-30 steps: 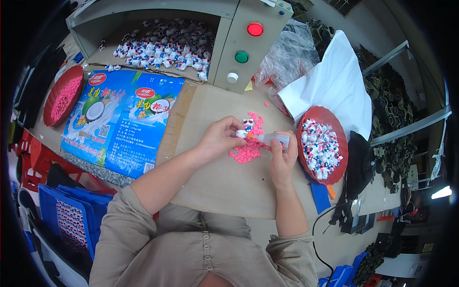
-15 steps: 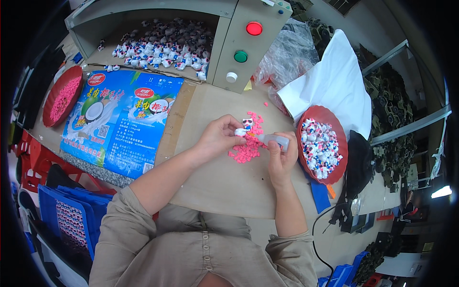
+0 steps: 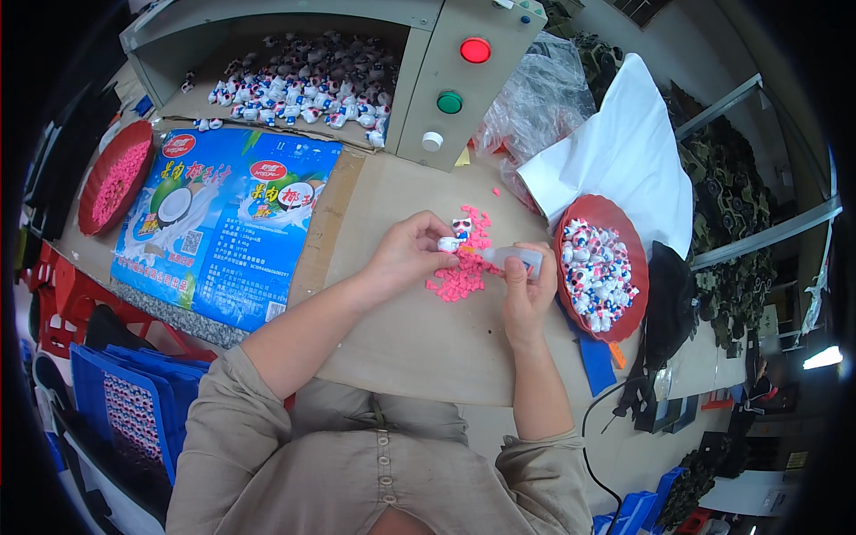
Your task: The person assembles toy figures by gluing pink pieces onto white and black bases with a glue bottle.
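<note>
Hands over pink pieces

A large flat blue package is laid on the table well to the left of the left hand. It is rectangular and printed in two matching panels side by side, each with a red oval label near the top, white halved coconuts, green leaves and yellow lettering. A small square code mark is printed lower on the left panel, and a block of fine white print is seen at the lower right corner. A crumpled clear plastic bag is seen beyond the right hand, up and slightly right of it.
</note>
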Tool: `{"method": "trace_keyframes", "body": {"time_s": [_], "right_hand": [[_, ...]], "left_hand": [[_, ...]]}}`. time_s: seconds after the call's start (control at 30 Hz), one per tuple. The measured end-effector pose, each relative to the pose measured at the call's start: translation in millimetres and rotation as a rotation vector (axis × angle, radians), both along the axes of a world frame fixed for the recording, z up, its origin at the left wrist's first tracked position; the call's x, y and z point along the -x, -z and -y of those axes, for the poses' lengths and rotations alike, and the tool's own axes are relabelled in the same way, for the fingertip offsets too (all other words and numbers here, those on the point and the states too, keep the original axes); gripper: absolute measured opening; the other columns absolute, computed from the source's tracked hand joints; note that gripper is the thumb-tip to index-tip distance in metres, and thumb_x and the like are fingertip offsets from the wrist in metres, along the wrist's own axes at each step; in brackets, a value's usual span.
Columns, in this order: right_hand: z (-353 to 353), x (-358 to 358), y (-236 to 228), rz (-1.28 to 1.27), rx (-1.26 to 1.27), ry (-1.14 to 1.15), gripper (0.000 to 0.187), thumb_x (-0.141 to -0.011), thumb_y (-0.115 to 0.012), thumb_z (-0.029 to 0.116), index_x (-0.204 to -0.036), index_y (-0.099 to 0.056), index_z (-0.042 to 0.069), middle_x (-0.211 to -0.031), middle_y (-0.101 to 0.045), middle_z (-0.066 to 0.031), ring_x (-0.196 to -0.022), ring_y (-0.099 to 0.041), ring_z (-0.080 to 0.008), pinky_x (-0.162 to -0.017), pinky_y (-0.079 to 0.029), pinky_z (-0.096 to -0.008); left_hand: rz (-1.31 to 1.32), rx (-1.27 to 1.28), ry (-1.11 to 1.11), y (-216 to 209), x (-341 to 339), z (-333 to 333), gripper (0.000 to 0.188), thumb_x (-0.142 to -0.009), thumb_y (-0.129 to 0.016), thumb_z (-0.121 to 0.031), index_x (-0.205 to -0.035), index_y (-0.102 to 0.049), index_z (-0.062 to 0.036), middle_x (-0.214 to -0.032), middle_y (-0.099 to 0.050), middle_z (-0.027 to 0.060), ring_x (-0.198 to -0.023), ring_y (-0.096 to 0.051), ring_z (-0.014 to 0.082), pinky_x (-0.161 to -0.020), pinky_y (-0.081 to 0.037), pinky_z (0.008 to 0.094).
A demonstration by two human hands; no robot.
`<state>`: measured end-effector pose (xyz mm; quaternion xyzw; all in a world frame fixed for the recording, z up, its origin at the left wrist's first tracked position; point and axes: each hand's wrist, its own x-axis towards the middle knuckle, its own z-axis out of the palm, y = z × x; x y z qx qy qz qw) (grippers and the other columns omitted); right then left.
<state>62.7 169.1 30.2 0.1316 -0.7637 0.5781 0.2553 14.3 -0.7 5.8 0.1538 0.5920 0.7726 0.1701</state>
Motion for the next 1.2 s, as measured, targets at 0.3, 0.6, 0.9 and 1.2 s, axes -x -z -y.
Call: {"method": "trace_keyframes", "body": {"time_s": [0.3, 0.6, 0.9, 1.2], "right_hand": [[-24, -1, -22, 0.350, 0.559, 0.000, 0.039, -0.069, -0.065, -0.002, -0.104, -0.047, 0.000, -0.085, -0.057, -0.0075, -0.075, -0.057, -0.0136, -0.067, -0.047, -0.0246], [-39, -11, -21, 0.562, 0.128, 0.066, 0.020, -0.072, -0.063, 0.007, -0.086, -0.050, 0.000, -0.079, -0.058, -0.0060, -0.068, -0.055, -0.0099, -0.059, -0.042, -0.0211], [-40, -17, 6, 0.435, -0.602, 0.432, 0.017, -0.070, -0.062, 0.011, -0.082, -0.062, 0.000, -0.077, -0.061, -0.0133, -0.069, -0.059, -0.0197, -0.064, -0.044, -0.0293], [-30, -21, -5, 0.570, -0.696, 0.402, 0.022, -0.068, -0.062, 0.020, -0.079, -0.062, 0.001, -0.077, -0.060, -0.0167, -0.070, -0.058, -0.0326, -0.065, -0.045, -0.0358]], "left_hand": [[0.029, -0.017, 0.110, -15, -11, 1, 0.024, -0.073, -0.061, 0.002, -0.091, -0.045, -0.0008, -0.086, -0.055, 0.0068, -0.079, -0.056, 0.0101, -0.063, -0.049, 0.0228], [0.046, -0.067, 0.026, -12, -8, -2, 0.022, -0.075, -0.059, 0.003, -0.092, -0.045, -0.0013, -0.086, -0.055, 0.0057, -0.076, -0.056, 0.0097, -0.064, -0.048, 0.0220], [0.053, -0.003, 0.059, -9, -6, 0, 0.024, -0.075, -0.059, 0.001, -0.095, -0.046, 0.0001, -0.085, -0.056, 0.0067, -0.073, -0.057, 0.0100, -0.061, -0.050, 0.0224], [0.047, -0.008, 0.055, -8, -5, 1, 0.024, -0.075, -0.059, 0.000, -0.095, -0.047, 0.0001, -0.083, -0.057, 0.0070, -0.070, -0.057, 0.0097, -0.058, -0.049, 0.0217]]}}
